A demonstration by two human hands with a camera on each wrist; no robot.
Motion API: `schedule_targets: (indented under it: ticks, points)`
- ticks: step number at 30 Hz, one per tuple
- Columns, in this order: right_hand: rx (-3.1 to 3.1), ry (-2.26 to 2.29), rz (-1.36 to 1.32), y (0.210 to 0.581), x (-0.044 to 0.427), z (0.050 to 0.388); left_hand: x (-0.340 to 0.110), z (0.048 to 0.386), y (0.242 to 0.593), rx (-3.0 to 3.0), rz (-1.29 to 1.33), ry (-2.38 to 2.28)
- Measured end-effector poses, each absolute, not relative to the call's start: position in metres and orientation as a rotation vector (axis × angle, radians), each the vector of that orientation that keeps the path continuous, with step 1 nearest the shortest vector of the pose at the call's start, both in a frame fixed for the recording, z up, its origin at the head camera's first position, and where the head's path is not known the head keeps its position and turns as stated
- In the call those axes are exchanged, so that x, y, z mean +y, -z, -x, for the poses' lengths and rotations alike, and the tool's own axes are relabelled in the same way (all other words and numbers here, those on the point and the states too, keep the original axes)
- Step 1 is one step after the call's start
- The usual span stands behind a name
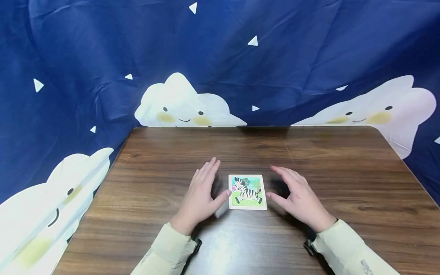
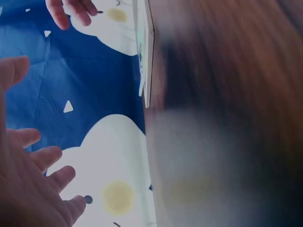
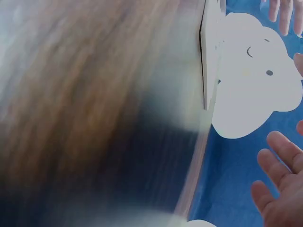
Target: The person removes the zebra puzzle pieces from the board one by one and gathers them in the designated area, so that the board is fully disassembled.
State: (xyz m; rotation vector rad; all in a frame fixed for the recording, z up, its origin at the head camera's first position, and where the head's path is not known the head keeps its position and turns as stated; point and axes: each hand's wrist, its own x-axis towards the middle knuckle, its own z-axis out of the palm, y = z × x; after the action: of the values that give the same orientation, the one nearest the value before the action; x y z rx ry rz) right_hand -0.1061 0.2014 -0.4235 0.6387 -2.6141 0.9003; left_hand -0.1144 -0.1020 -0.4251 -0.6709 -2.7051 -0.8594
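A square zebra picture puzzle (image 1: 247, 192) with a pale border lies flat on the wooden table. The left hand (image 1: 203, 193) hovers at its left side, fingers straight, the thumb tip close to or over the border. On the other side the right hand (image 1: 297, 194) is held with fingers extended, its thumb near the right edge. Neither hand grips anything. From the left wrist view the puzzle (image 2: 146, 56) appears edge-on, with a thin piece standing slightly off its base. The right wrist view also catches the puzzle's edge (image 3: 208, 61).
The brown wooden table (image 1: 154, 160) spreads around both hands. Behind it and at its left hangs a blue cloth (image 1: 220, 46) printed with smiling white clouds and small triangles. Both arms wear pale sleeves with dark straps at the wrists.
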Motion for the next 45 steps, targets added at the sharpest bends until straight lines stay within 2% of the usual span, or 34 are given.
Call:
schedule_targets:
  ticks: [45]
  points:
    - [-2.757,-1.065,-0.747,0.435,0.17,0.145,-0.091,0.138,0.454,-2.978,0.549,1.37]
